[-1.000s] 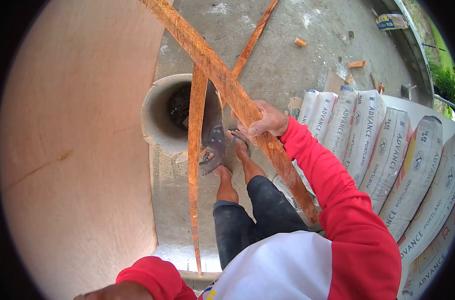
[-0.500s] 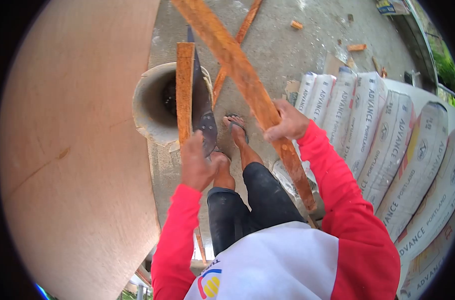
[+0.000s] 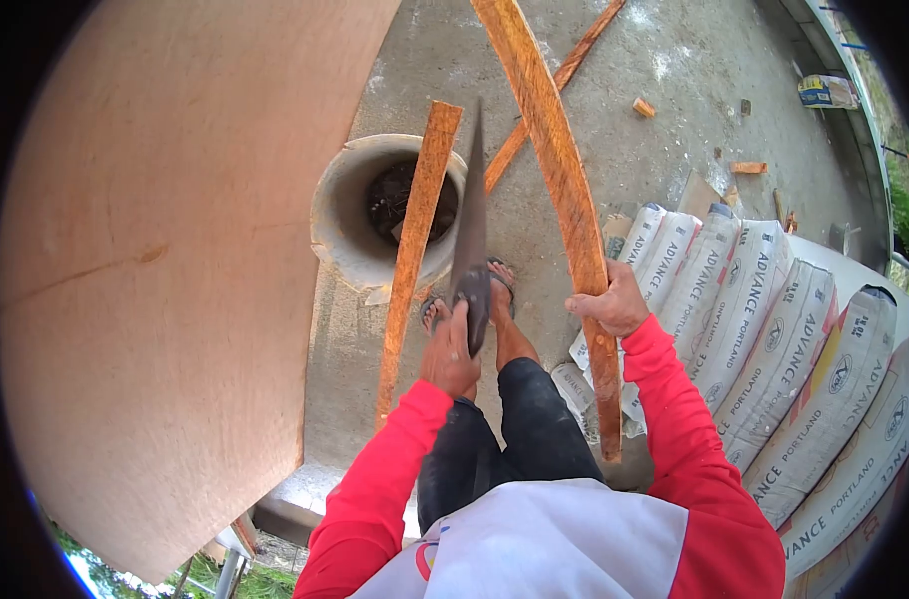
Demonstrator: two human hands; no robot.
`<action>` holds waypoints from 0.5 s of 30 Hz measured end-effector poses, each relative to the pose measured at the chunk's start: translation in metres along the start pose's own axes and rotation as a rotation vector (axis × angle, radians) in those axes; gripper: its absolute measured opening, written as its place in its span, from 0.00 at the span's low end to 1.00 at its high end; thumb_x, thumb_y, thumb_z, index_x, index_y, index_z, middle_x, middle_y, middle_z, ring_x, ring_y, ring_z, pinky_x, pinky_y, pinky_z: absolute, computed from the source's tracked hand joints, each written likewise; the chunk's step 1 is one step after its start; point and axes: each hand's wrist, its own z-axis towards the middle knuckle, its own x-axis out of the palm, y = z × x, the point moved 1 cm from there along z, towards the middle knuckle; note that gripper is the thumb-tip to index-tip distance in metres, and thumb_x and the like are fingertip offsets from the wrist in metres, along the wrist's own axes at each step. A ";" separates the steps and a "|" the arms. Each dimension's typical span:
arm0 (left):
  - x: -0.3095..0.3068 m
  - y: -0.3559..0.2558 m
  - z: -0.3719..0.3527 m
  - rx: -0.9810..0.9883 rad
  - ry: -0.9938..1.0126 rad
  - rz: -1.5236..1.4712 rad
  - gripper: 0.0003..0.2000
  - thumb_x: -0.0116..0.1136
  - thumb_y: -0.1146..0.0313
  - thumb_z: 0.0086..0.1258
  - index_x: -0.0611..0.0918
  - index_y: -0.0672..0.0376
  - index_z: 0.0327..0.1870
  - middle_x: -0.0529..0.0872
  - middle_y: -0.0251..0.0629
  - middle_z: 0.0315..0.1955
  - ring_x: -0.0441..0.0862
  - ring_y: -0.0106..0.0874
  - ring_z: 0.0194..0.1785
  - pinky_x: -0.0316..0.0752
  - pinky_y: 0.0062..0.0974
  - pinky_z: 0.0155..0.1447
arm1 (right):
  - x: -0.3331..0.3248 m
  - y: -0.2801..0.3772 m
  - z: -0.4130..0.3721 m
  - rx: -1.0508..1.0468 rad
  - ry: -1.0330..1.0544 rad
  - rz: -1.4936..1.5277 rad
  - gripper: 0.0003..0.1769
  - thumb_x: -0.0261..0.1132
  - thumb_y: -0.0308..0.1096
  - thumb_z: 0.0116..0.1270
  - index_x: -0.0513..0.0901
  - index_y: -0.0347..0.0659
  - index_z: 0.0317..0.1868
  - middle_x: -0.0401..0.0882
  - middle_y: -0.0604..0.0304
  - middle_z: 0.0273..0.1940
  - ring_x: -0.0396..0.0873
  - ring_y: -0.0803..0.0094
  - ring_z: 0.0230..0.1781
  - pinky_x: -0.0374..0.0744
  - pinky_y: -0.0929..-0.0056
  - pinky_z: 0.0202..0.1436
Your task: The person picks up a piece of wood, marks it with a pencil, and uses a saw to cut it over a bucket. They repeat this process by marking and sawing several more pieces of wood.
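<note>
Steel saw (image 3: 470, 245) is now off its rest in my left hand (image 3: 451, 356), fingers wrapped round its handle, blade by the round container (image 3: 344, 222), right hand (image 3: 617, 299) still clamping the wooden strip (image 3: 574, 200), so both are loaded

Concrete floor (image 3: 694, 125), grey, white-splotched; low wall (image 3: 864, 160) along right edge; greenery (image 3: 908, 212) beyond; large plywood sheet (image 3: 175, 339) at left; daylight.
</note>
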 end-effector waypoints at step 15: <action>-0.186 -0.011 -0.091 -0.020 0.117 0.189 0.33 0.62 0.79 0.48 0.75 0.58 0.63 0.77 0.44 0.28 0.76 0.47 0.30 0.72 0.42 0.33 | 0.019 0.020 0.029 -0.049 -0.028 -0.123 0.21 0.74 0.31 0.48 0.80 0.31 0.43 0.78 0.65 0.31 0.74 0.78 0.31 0.76 0.74 0.36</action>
